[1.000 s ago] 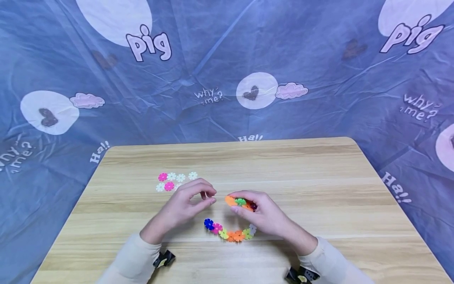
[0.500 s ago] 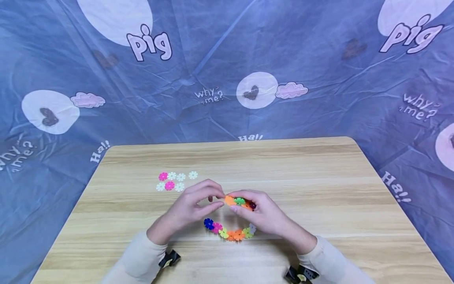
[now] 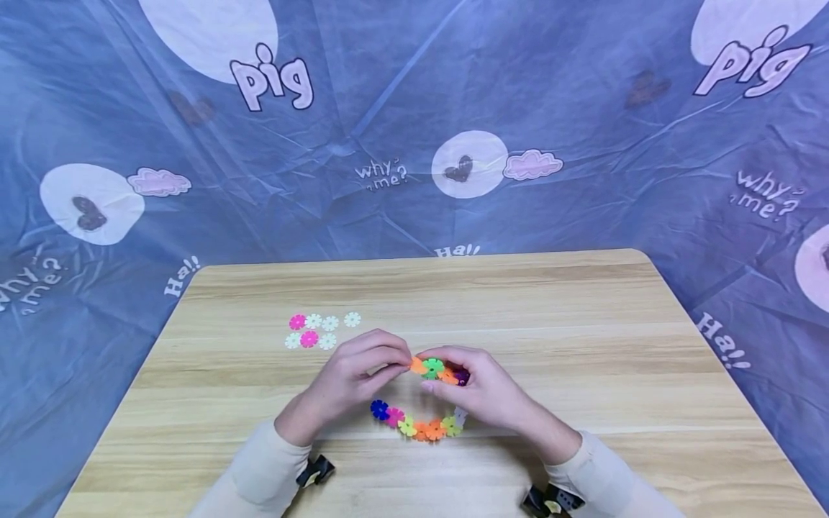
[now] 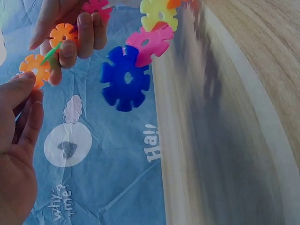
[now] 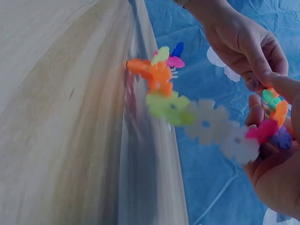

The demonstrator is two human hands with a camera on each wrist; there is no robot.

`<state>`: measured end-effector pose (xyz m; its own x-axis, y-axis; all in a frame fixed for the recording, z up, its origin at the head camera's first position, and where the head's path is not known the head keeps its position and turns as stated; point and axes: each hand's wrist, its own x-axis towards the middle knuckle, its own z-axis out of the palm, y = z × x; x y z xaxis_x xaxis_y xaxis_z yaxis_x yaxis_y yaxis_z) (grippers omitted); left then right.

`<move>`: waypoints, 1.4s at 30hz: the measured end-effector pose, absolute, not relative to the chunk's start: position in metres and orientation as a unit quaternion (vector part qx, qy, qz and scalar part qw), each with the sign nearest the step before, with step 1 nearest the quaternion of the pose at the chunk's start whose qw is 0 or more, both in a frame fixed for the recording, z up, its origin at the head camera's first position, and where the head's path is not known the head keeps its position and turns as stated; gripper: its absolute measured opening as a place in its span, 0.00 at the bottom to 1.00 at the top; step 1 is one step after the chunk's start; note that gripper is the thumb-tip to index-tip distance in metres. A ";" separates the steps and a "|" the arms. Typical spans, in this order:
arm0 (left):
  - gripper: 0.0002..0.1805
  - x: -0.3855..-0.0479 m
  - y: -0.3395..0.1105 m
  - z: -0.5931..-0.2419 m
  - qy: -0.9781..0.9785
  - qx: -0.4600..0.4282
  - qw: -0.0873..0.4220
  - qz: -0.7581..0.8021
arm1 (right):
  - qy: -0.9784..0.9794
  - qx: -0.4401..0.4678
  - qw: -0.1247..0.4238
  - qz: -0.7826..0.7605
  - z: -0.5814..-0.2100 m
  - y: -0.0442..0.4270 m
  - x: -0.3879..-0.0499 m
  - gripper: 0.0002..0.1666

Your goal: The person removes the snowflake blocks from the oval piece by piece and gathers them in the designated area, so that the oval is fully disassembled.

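A chain of interlocking plastic flower discs [image 3: 434, 430] curves in a loop below my hands in the head view. My right hand [image 3: 488, 388] holds the chain near its upper end, around the purple disc [image 5: 283, 137]. My left hand [image 3: 352, 370] pinches the orange end disc [image 4: 35, 67] between thumb and fingers. Beside that disc, a green disc [image 3: 432, 369] shows between the two hands. The chain's other end, a dark blue disc [image 4: 125, 82], hangs free with a pink disc [image 4: 149, 43] joined to it. My right fingers hide part of the chain.
Several loose white flower discs [image 3: 330, 324] and two pink ones [image 3: 309, 339] lie on the wooden table [image 3: 550, 309], beyond my left hand. A blue printed cloth [image 3: 401, 216] hangs behind the table.
My left hand has moved right to the chain's upper end and now pinches the orange disc. The green disc has turned to face the head camera more. My right hand stays nearly still.
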<state>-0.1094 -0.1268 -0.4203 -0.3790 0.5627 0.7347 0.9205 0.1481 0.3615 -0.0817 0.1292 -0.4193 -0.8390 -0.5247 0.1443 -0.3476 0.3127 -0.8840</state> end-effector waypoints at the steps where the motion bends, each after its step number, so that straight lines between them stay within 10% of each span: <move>1: 0.14 -0.109 -0.127 -0.421 -0.725 -0.508 0.222 -0.409 | 0.808 -0.270 0.081 -0.517 -0.420 0.130 -0.082 0.22; 42: 0.06 -0.122 -0.126 -0.415 -0.664 -0.589 0.284 -0.362 | 0.791 -0.323 0.008 -0.520 -0.423 0.130 -0.081 0.09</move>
